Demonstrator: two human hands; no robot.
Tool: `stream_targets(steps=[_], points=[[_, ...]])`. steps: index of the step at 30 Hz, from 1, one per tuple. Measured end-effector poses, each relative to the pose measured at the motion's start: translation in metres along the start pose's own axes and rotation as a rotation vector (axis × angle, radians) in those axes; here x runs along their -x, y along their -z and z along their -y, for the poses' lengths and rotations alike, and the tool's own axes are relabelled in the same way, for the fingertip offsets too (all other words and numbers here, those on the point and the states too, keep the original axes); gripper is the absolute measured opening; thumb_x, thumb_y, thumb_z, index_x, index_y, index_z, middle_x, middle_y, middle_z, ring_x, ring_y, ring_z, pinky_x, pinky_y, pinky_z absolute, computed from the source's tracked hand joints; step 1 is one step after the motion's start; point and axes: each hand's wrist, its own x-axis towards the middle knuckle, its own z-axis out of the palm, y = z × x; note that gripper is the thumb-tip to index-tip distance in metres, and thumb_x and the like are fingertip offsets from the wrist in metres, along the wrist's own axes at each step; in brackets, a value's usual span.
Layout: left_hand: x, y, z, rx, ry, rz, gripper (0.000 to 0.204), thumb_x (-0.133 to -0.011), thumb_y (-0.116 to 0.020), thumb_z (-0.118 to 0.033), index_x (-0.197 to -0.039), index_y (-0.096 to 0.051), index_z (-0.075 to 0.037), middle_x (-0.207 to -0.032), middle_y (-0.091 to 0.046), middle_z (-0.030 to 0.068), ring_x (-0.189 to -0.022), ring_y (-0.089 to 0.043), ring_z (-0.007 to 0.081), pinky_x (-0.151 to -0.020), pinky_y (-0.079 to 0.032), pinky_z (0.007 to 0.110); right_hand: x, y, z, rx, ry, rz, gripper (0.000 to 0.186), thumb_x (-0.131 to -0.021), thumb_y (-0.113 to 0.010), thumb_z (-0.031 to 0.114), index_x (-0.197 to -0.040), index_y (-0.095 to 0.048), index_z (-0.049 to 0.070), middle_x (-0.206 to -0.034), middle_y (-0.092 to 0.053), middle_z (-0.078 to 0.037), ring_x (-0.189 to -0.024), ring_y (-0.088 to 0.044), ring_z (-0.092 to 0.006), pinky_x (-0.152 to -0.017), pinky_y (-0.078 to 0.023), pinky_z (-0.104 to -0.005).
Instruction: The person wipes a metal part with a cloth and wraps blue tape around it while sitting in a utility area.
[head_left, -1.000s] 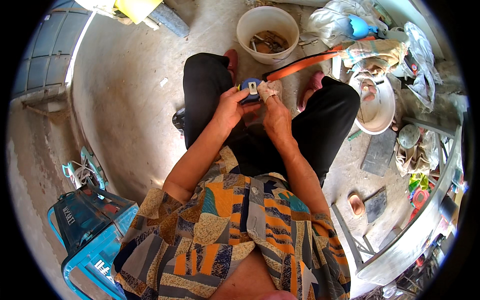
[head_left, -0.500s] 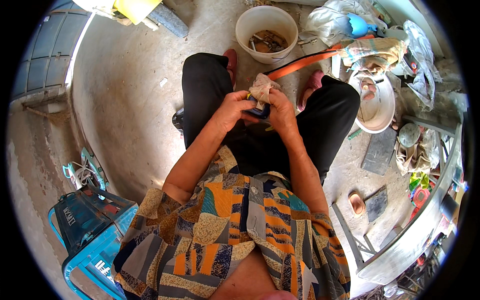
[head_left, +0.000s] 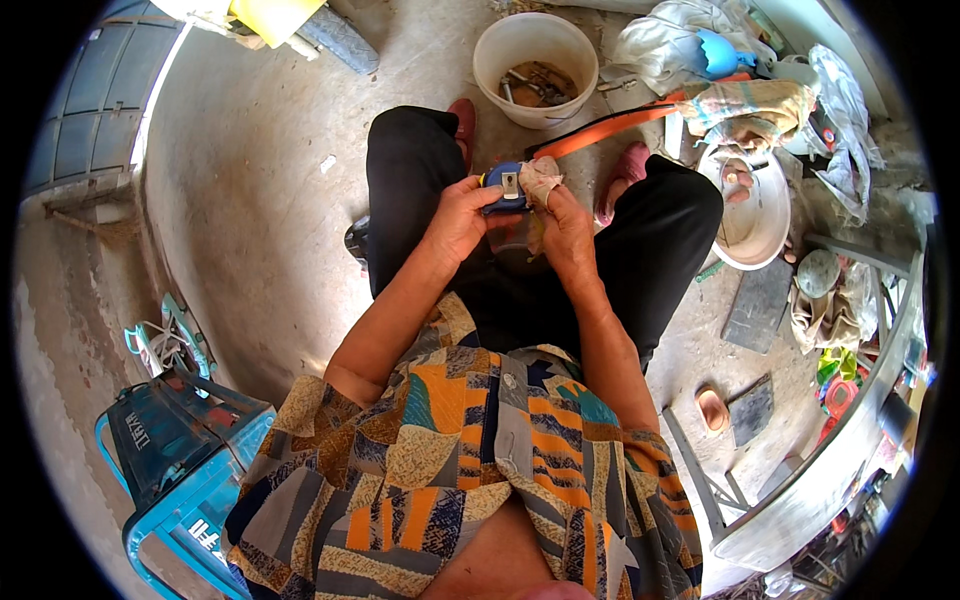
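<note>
Head view: pale cloth (head_left: 541,180) has slid right, off front of small blue case (head_left: 496,180), upper middle of frame; so pale plate (head_left: 510,186) is back in sight. Left hand (head_left: 459,218) grips case, thumb on front; right hand (head_left: 568,235) pinches cloth. Half second ago, cloth hid most of front

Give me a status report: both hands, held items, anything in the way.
Left hand gripping blue rounded case. Right hand holding pale cloth at its edge. Orange strip beyond, nothing seen blocking.
</note>
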Motion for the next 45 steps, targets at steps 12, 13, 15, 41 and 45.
stream_targets(steps=[12, 13, 15, 41, 45], points=[[0.003, -0.011, -0.012, 0.023, 0.262, 0.048, 0.042, -0.089, -0.051, -0.041, -0.112, -0.056, -0.006, -0.100, -0.063, 0.0121, -0.085, -0.065, 0.0299, -0.072, -0.054, 0.046, -0.003, 0.002, 0.001, -0.089, -0.004, 0.024, 0.038, -0.074, -0.047, -0.011, -0.105, -0.064, 0.004, -0.103, -0.063, -0.013, -0.099, -0.060, -0.0290, -0.082, -0.048, -0.0305], [0.003, -0.011, -0.013, 0.029, 0.295, 0.031, 0.045, -0.090, -0.049, -0.045, -0.112, -0.057, -0.007, -0.100, -0.063, 0.0120, -0.084, -0.065, 0.0305, -0.070, -0.054, 0.046, -0.003, -0.001, 0.000, -0.130, -0.014, 0.031, 0.038, -0.075, -0.048, -0.011, -0.105, -0.064, 0.005, -0.102, -0.063, -0.012, -0.098, -0.061, -0.0287, -0.081, -0.048, -0.0299], [-0.002, -0.003, -0.009, 0.070, 0.330, 0.038, 0.050, -0.091, -0.044, -0.048, -0.113, -0.055, -0.004, -0.100, -0.063, 0.0149, -0.081, -0.065, 0.0346, -0.067, -0.055, 0.048, -0.002, -0.003, 0.001, -0.152, -0.014, 0.050, 0.036, -0.075, -0.049, -0.009, -0.104, -0.065, 0.005, -0.101, -0.063, -0.012, -0.095, -0.061, -0.0282, -0.080, -0.048, -0.0298], [-0.010, 0.000, 0.004, 0.344, 0.100, -0.091, 0.041, -0.094, -0.039, -0.037, -0.116, -0.053, -0.005, -0.117, -0.058, 0.0110, -0.109, -0.053, 0.0266, -0.093, -0.039, 0.048, 0.009, -0.009, 0.007, 0.556, 0.361, 0.057, 0.032, -0.071, -0.058, 0.004, -0.102, -0.064, 0.006, -0.106, -0.059, -0.012, -0.106, -0.053, -0.0311, -0.081, -0.044, -0.0384], [-0.008, -0.004, 0.002, 0.380, 0.102, -0.084, 0.045, -0.096, -0.035, -0.034, -0.123, -0.048, -0.001, -0.121, -0.055, 0.0141, -0.112, -0.051, 0.0293, -0.093, -0.039, 0.049, 0.007, -0.010, 0.007, 0.586, 0.335, 0.037, 0.034, -0.071, -0.058, 0.006, -0.105, -0.062, 0.005, -0.109, -0.059, -0.013, -0.109, -0.051, -0.0307, -0.085, -0.042, -0.0387]])
